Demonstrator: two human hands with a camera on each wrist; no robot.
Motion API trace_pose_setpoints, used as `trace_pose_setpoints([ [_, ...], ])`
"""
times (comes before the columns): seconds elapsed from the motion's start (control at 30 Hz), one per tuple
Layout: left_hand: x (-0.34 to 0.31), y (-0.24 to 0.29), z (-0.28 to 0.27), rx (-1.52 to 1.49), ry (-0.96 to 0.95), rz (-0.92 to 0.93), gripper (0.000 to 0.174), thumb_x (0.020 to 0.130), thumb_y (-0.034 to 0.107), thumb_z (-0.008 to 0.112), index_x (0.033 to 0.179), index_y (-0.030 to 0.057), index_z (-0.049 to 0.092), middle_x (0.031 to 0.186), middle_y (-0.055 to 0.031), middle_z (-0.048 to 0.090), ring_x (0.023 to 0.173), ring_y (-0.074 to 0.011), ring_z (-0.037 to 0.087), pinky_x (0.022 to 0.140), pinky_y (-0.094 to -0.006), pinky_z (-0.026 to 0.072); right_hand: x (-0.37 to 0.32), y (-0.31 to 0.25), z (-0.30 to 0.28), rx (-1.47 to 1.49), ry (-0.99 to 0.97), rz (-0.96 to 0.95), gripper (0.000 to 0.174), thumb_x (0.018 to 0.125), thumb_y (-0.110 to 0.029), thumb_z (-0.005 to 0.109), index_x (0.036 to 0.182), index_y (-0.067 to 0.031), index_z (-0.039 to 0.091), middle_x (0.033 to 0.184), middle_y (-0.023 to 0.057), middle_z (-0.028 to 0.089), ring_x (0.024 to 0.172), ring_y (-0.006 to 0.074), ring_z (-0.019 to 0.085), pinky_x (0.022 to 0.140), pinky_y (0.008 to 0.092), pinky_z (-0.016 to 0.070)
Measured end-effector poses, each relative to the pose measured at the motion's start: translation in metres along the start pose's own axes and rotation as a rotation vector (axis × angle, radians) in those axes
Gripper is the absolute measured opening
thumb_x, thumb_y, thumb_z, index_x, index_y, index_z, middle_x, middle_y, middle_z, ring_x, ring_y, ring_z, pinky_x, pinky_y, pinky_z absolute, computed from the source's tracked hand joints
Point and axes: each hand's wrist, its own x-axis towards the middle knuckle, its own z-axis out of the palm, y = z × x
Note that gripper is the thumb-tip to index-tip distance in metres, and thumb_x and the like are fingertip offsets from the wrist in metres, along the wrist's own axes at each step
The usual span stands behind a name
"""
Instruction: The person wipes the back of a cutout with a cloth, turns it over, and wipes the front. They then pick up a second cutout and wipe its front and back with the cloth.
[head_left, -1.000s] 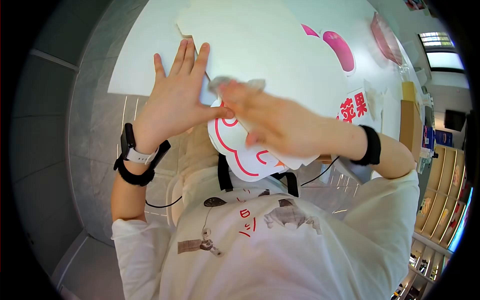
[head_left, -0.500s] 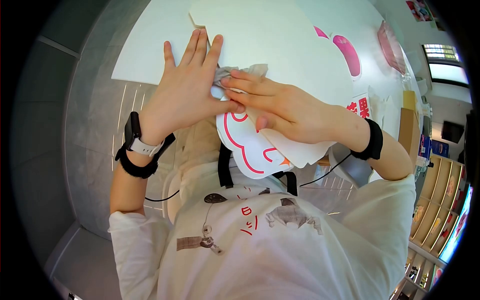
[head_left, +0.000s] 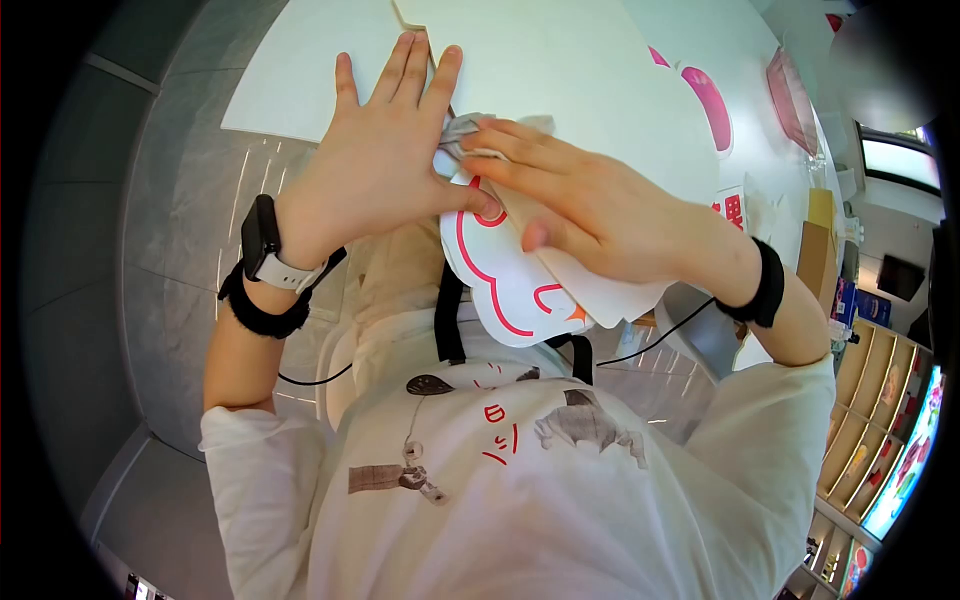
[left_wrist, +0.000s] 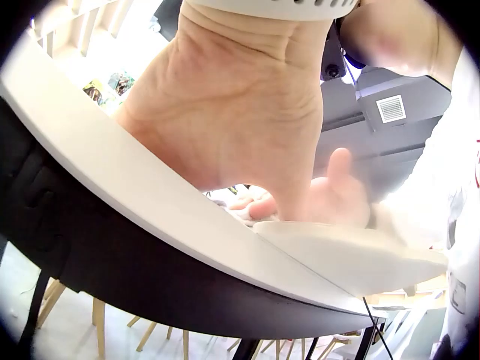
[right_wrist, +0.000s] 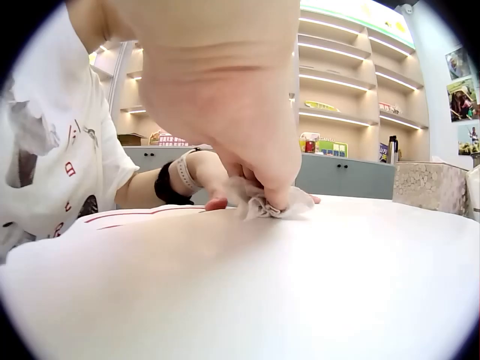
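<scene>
My left hand (head_left: 385, 150) lies with fingers spread along the brown edge of a large white board (head_left: 570, 60) on the table. Its thumb reaches over a white cloud-shaped sign (head_left: 485, 265) with red outlines, partly covered by the board. Under the nearly straight fingers of my right hand (head_left: 595, 200) is a crumpled grey-white tissue (head_left: 462, 130), pressed at the board's edge beside the left hand. The right thumb stands raised away from the tissue in the left wrist view. Close up in the right wrist view, the tissue (right_wrist: 262, 210) bunches beneath the fingertips.
Both the board and sign overhang the table's (head_left: 270, 100) near edge towards my body. Further right are a pink printed shape (head_left: 707, 108), a pink tray (head_left: 790, 105), a red-lettered sign (head_left: 735, 210) and a cardboard box (head_left: 818, 250). A black cable (head_left: 655, 350) hangs near my waist.
My right hand was blurred with motion a second ago and now looks sharp, still over the tissue. The left hand keeps its spread. Hands and table have shifted up and right in the head view.
</scene>
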Motion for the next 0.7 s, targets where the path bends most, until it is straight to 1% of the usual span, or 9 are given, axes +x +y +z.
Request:
trace_pose_setpoints([
  [0.03, 0.000, 0.000, 0.000, 0.000, -0.004, 0.002, 0.115, 0.066, 0.059, 0.072, 0.147, -0.0008, 0.017, 0.148, -0.0291, 0.023, 0.143, -0.0363, 0.015, 0.109, -0.0639, 0.0114, -0.003, -0.004, 0.000, 0.009, 0.000, 0.007, 0.059, 0.083, -0.020, 0.065, 0.132, 0.0014, 0.042, 0.138, 0.0209, 0.041, 0.131, 0.0363, 0.038, 0.101, 0.0395, 0.0424],
  [0.13, 0.000, -0.001, 0.000, 0.000, 0.003, -0.001, 0.114, 0.066, 0.059, 0.072, 0.147, -0.0002, 0.017, 0.148, -0.0290, 0.023, 0.143, -0.0364, 0.016, 0.108, -0.0640, 0.0123, -0.025, -0.028, -0.003, 0.162, -0.086, 0.132, 0.073, 0.095, -0.053, 0.037, 0.139, 0.0048, 0.034, 0.142, 0.0223, 0.037, 0.137, 0.0368, 0.029, 0.108, 0.0426, 0.0326],
  [0.23, -0.001, 0.001, 0.001, 0.022, 0.017, 0.012, 0.114, 0.066, 0.060, 0.072, 0.146, 0.0001, 0.018, 0.148, -0.0288, 0.024, 0.142, -0.0363, 0.017, 0.108, -0.0638, 0.0134, -0.019, -0.027, 0.001, 0.115, -0.055, 0.133, 0.072, 0.096, -0.053, 0.034, 0.139, 0.0046, 0.035, 0.142, 0.0239, 0.037, 0.136, 0.0385, 0.030, 0.108, 0.0435, 0.0322],
  [0.33, 0.000, 0.005, -0.003, 0.044, 0.018, 0.027, 0.113, 0.066, 0.060, 0.072, 0.146, 0.0000, 0.019, 0.148, -0.0284, 0.024, 0.142, -0.0357, 0.018, 0.108, -0.0638, 0.0140, -0.001, -0.018, 0.002, 0.033, 0.027, 0.054, 0.063, 0.081, -0.023, 0.067, 0.131, 0.0049, 0.040, 0.132, 0.0200, 0.045, 0.130, 0.0359, 0.038, 0.100, 0.0403, 0.0414],
  [0.43, -0.001, 0.002, 0.000, 0.042, 0.041, 0.029, 0.114, 0.065, 0.061, 0.072, 0.146, 0.0008, 0.019, 0.148, -0.0278, 0.025, 0.142, -0.0348, 0.018, 0.108, -0.0635, 0.0140, -0.001, -0.018, 0.006, -0.012, 0.033, 0.067, 0.065, 0.078, -0.020, 0.071, 0.130, 0.0055, 0.040, 0.132, 0.0196, 0.045, 0.130, 0.0374, 0.037, 0.100, 0.0410, 0.0416],
  [0.53, -0.001, 0.002, -0.001, 0.050, 0.041, 0.015, 0.111, 0.067, 0.062, 0.069, 0.147, 0.0020, 0.020, 0.149, -0.0270, 0.025, 0.142, -0.0341, 0.018, 0.109, -0.0625, 0.0131, -0.016, -0.041, -0.001, 0.138, 0.034, 0.178, 0.062, 0.079, -0.020, 0.069, 0.128, 0.0067, 0.042, 0.132, 0.0199, 0.044, 0.128, 0.0385, 0.038, 0.100, 0.0400, 0.0407],
  [0.6, 0.000, 0.004, -0.001, 0.070, 0.018, 0.006, 0.106, 0.072, 0.064, 0.065, 0.147, 0.0033, 0.021, 0.149, -0.0262, 0.024, 0.143, -0.0338, 0.018, 0.110, -0.0609, 0.0114, -0.014, -0.039, -0.003, 0.138, -0.023, 0.198, 0.061, 0.091, -0.036, 0.049, 0.136, 0.0047, 0.037, 0.139, 0.0231, 0.039, 0.133, 0.0408, 0.032, 0.107, 0.0427, 0.0330],
  [0.63, -0.001, 0.001, -0.002, 0.043, 0.008, 0.033, 0.107, 0.073, 0.064, 0.064, 0.145, -0.0010, 0.021, 0.146, -0.0321, 0.023, 0.140, -0.0397, 0.019, 0.108, -0.0634, 0.0136, -0.014, -0.038, -0.002, 0.144, -0.044, 0.216, 0.064, 0.097, -0.043, 0.039, 0.140, 0.0038, 0.035, 0.143, 0.0246, 0.036, 0.136, 0.0420, 0.029, 0.110, 0.0440, 0.0291],
  [0.7, 0.002, -0.008, -0.003, -0.010, -0.011, 0.095, 0.109, 0.074, 0.065, 0.062, 0.142, -0.0096, 0.021, 0.140, -0.0440, 0.021, 0.136, -0.0516, 0.020, 0.104, -0.0683, 0.0181, -0.002, -0.024, 0.003, 0.121, 0.004, 0.182, 0.064, 0.097, -0.043, 0.040, 0.140, 0.0030, 0.035, 0.142, 0.0246, 0.037, 0.135, 0.0423, 0.030, 0.109, 0.0441, 0.0295],
])
